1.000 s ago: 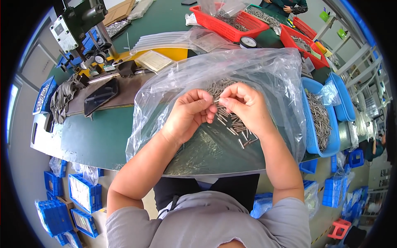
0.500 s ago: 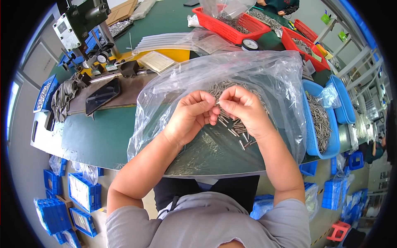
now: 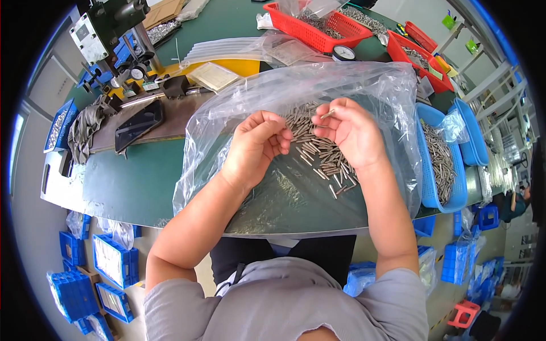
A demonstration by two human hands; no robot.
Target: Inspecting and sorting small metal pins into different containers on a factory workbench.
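My right hand [image 3: 359,135] pinches one small metal pin [image 3: 328,114] between thumb and fingertips, its other fingers half curled. To its left, my left hand [image 3: 253,146] is closed, the thumb pressed on curled fingers. Whatever may be in its fingertips is hidden. Both hands are raised over a loose pile of slim metal pins [image 3: 325,154] on a large clear plastic sheet or bag [image 3: 219,128]. A gap separates the two hands. Several pins lie scattered at the pile's near edge, and part of the pile is covered by my right hand.
A blue basket [image 3: 462,190] of pins stands at the right. Red baskets [image 3: 364,35] of metal parts and a round dial gauge [image 3: 343,53] are at the back. On the left are a measuring stand [image 3: 151,48], a black phone [image 3: 139,125] and a grey cloth [image 3: 86,133].
My hands have moved apart from their meeting point above the pile. The right went right and up with the pin; the left drew slightly left. More of the pile shows between them.
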